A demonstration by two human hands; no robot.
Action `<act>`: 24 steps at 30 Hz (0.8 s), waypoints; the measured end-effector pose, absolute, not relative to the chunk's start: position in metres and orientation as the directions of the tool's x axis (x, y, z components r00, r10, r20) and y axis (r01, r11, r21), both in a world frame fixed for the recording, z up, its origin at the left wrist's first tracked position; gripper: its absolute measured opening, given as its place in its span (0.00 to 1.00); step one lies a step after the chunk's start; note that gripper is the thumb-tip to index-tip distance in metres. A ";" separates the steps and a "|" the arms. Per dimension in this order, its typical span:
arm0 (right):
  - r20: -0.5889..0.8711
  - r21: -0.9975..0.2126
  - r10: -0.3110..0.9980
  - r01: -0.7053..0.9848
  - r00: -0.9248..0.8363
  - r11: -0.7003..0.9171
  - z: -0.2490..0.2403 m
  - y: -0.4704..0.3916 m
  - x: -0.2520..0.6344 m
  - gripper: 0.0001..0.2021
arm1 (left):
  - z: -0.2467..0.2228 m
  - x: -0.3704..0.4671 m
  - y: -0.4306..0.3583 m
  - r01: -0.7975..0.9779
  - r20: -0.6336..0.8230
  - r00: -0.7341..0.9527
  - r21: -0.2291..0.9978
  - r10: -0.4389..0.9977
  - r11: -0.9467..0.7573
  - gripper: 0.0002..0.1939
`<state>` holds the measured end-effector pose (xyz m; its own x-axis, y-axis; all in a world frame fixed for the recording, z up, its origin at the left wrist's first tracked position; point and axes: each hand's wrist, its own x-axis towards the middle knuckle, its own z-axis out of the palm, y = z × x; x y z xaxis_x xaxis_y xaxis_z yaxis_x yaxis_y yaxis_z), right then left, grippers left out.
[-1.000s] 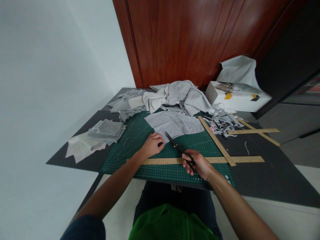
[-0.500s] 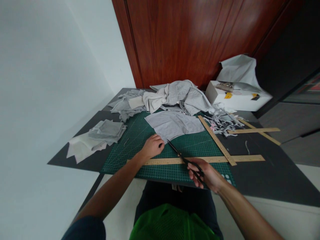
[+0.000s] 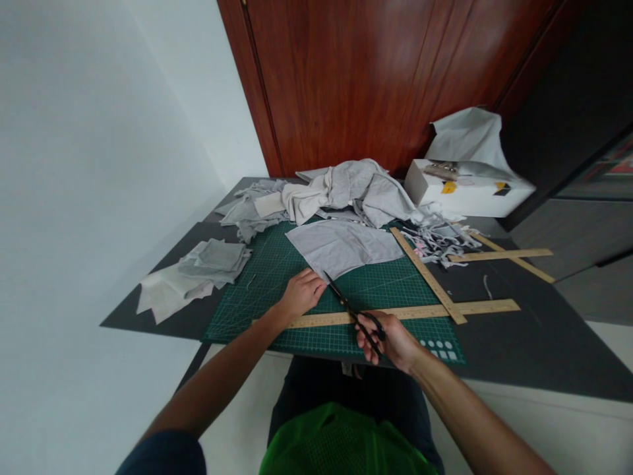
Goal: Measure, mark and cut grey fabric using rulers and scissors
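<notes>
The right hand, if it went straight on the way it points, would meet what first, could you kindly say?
With the black scissors leading, the right hand would likely meet the flat grey fabric piece first, at its near corner beside the left hand; whether the scissors touch it is unclear.

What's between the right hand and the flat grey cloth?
Head view: the black scissors reach from the right hand to the cloth, over a wooden ruler and green mat.

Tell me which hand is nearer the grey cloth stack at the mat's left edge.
Left: the left hand is right of the grey cloth stack; the right hand, holding scissors, is farther right.
</notes>
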<state>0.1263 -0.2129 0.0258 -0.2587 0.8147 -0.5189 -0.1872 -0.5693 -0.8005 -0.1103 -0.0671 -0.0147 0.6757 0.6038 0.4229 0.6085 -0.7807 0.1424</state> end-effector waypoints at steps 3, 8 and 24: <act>-0.512 -0.806 0.817 -0.179 -0.264 -0.563 0.023 -0.208 0.120 0.27 | -0.017 -0.112 -0.068 0.575 0.497 0.672 0.117 0.549 -0.810 0.16; -0.512 -0.815 0.819 -0.153 -0.259 -0.558 0.020 -0.204 0.116 0.31 | -0.020 -0.111 -0.068 0.532 0.602 0.645 0.089 0.471 -0.842 0.14; -0.528 -0.825 0.827 -0.115 -0.195 -0.553 0.026 -0.202 0.113 0.27 | -0.018 -0.111 -0.071 0.535 0.617 0.650 0.044 0.444 -0.844 0.15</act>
